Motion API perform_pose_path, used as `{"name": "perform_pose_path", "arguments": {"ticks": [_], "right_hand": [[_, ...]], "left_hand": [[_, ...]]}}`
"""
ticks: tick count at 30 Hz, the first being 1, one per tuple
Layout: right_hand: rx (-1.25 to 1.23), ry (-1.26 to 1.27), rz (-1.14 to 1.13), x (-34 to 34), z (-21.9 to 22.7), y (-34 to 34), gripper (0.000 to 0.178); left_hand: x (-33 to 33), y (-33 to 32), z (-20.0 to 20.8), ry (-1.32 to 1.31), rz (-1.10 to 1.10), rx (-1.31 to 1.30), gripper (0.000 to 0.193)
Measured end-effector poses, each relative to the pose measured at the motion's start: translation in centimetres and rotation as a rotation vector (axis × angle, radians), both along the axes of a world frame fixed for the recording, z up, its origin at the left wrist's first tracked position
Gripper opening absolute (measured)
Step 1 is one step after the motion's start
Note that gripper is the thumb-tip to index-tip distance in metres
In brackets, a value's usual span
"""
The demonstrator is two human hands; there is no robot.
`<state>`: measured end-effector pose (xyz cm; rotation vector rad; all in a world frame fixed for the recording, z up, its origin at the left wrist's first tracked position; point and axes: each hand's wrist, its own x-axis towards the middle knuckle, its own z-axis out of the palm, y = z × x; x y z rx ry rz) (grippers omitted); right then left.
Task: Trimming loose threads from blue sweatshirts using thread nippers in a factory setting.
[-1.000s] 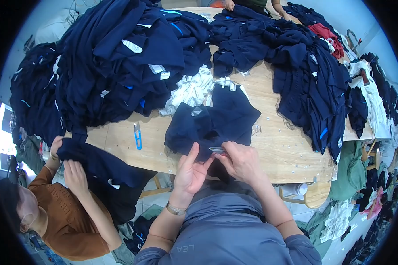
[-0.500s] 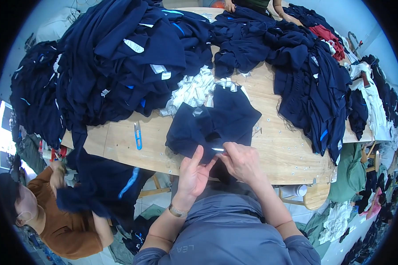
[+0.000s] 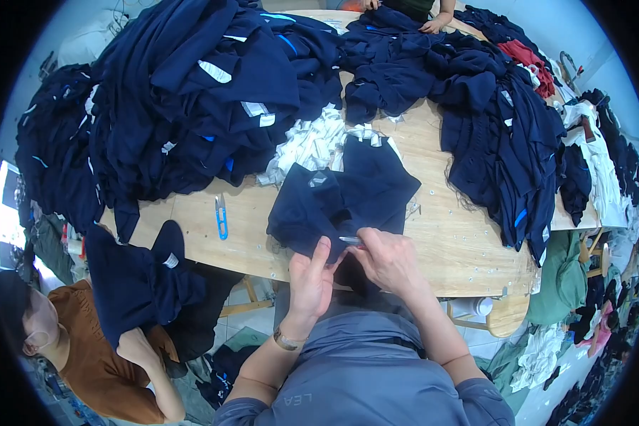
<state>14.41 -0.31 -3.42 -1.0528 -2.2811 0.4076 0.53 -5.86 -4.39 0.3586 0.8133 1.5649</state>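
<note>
A navy garment (image 3: 366,181) lies over the table's front edge before me, its near end lifted. With the thumb in front and the fingers behind the cloth, my left hand (image 3: 311,280) grips that near end. My right hand (image 3: 387,263) is closed around a small silver-bladed tool (image 3: 349,240). Its blade points left across the fabric, close to my left thumb; the handle is hidden in the fist. Blue-handled thread snips (image 3: 221,219) rest on the table to the left.
A tall navy garment pile (image 3: 192,92) fills the table's left side; more navy clothes (image 3: 500,142) lie right. White cloth pieces (image 3: 309,142) sit behind my garment. At lower left a co-worker (image 3: 99,348) handles a navy garment. Another person's hands (image 3: 437,23) show at the far edge.
My hands stay nearly in place, the silver blade turning slightly. At left the co-worker's garment has been swung round, and one arm has come lower. The far person's hand has shifted left.
</note>
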Motion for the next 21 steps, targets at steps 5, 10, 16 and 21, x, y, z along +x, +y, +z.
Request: {"name": "perform_pose_path", "arguments": {"ticks": [5, 10, 16, 21], "right_hand": [[-0.481, 0.399, -0.18, 0.6, -1.1, 0.4, 0.027], [-0.567, 0.524, -0.194, 0.9, -6.7, 2.1, 0.035], [-0.974, 0.35, -0.113, 1.1, -10.0, 1.0, 0.024], [-1.012, 0.527, -0.079, 0.8, -9.1, 0.6, 0.014]], "left_hand": [[-2.0, 0.3, -0.2, -0.024, 0.019, -0.077, 0.024], [-3.7, 0.5, -2.3, -0.049, 0.279, -0.157, 0.029], [-2.9, -0.6, -6.4, -0.171, 0.365, -0.327, 0.045], [-1.1, -0.6, -5.9, -0.01, 0.189, -0.355, 0.03]]}}
